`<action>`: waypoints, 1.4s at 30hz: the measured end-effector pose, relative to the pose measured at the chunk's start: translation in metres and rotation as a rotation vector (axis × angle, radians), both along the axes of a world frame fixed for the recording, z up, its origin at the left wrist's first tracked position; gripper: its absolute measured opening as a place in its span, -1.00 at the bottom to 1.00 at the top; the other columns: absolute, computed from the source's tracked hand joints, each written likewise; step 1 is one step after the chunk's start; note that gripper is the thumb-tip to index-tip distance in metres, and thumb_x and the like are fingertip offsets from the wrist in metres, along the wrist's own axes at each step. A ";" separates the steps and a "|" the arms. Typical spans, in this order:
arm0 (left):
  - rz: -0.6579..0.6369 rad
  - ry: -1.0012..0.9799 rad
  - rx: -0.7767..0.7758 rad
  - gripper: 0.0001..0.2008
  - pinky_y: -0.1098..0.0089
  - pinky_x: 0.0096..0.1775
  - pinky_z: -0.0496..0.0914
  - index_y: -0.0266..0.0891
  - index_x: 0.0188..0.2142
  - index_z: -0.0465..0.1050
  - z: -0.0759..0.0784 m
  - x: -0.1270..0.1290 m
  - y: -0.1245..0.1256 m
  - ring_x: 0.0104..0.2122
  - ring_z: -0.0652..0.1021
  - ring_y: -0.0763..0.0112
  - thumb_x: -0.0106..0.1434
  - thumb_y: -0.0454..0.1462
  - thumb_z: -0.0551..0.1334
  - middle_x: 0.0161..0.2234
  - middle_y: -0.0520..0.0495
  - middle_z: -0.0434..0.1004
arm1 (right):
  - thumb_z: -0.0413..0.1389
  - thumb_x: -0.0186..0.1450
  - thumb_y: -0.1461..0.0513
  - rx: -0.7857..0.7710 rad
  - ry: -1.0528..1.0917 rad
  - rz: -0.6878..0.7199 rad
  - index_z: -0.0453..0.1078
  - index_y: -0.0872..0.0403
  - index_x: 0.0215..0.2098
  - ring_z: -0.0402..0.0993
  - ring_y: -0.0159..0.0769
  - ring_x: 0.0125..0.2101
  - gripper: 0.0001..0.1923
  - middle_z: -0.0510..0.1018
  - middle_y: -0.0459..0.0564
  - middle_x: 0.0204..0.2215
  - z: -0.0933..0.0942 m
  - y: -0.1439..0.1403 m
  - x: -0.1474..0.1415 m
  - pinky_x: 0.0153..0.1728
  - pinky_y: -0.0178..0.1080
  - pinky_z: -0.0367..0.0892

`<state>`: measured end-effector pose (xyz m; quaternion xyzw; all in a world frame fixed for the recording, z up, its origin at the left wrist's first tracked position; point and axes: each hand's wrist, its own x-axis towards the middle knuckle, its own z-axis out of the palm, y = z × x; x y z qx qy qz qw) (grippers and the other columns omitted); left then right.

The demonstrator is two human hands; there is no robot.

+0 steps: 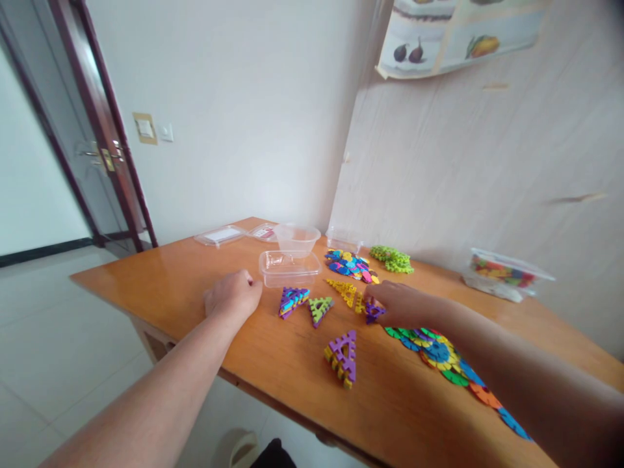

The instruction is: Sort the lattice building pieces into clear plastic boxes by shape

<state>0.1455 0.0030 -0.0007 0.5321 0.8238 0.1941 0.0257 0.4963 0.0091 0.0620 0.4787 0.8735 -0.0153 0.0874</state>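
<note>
My left hand (236, 294) rests on the table as a loose fist, and nothing shows in it. Farther right, my right hand (400, 303) has its fingers bent down onto a purple triangular building piece (374, 312), partly covered by them. Yellow triangular pieces (344, 292) lie just left of those fingers. Between my hands are a stack of purple and blue triangular pieces (293, 300) and a green-topped stack of triangles (320, 309). Closer to me stands a thick purple and yellow triangle stack (343, 357).
Behind the pieces stand a clear rectangular tub (290, 275) and a round clear bowl (303, 240). A pile of colourful discs (348, 264), green pieces (392, 258) and a filled box (504, 273) line the back. Notched discs (433, 351) spread under my right forearm. The table's edge (253, 396) runs near me.
</note>
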 end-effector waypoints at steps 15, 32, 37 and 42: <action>0.008 0.026 -0.007 -0.71 0.08 -0.19 0.35 0.00 -0.24 0.52 -0.002 0.000 0.001 -0.14 0.56 -0.02 0.22 -0.04 0.07 -0.16 -0.13 0.62 | 0.14 0.17 0.20 0.081 0.150 0.148 0.46 0.02 -0.12 0.45 -0.16 -0.14 -0.71 0.57 0.02 -0.15 0.018 -0.004 -0.042 -0.12 -0.25 0.27; -0.004 0.023 -0.004 -0.71 0.08 -0.18 0.35 -0.03 -0.24 0.52 0.003 0.004 -0.005 -0.13 0.56 -0.04 0.24 -0.07 0.06 -0.14 -0.16 0.61 | 0.11 0.18 0.25 0.064 0.175 0.203 0.44 0.06 0.03 0.45 -0.15 -0.05 -0.57 0.56 0.04 -0.03 0.016 0.009 -0.060 -0.06 -0.23 0.29; 0.004 0.020 -0.008 -0.70 0.10 -0.18 0.36 -0.02 -0.21 0.52 0.001 0.002 -0.002 -0.12 0.56 -0.03 0.24 -0.06 0.06 -0.14 -0.15 0.62 | 0.11 0.17 0.27 0.025 0.071 0.063 0.47 0.04 -0.12 0.49 -0.18 -0.19 -0.71 0.60 0.01 -0.15 0.009 0.016 -0.028 -0.23 -0.26 0.30; 0.002 0.018 -0.013 -0.70 0.07 -0.19 0.36 0.00 -0.21 0.51 -0.001 0.000 0.001 -0.13 0.56 -0.04 0.23 -0.05 0.05 -0.13 -0.13 0.61 | 0.14 0.14 0.26 -0.033 0.109 0.048 0.46 -0.01 -0.08 0.48 -0.20 -0.17 -0.64 0.58 -0.02 -0.13 -0.004 0.009 -0.015 -0.21 -0.27 0.29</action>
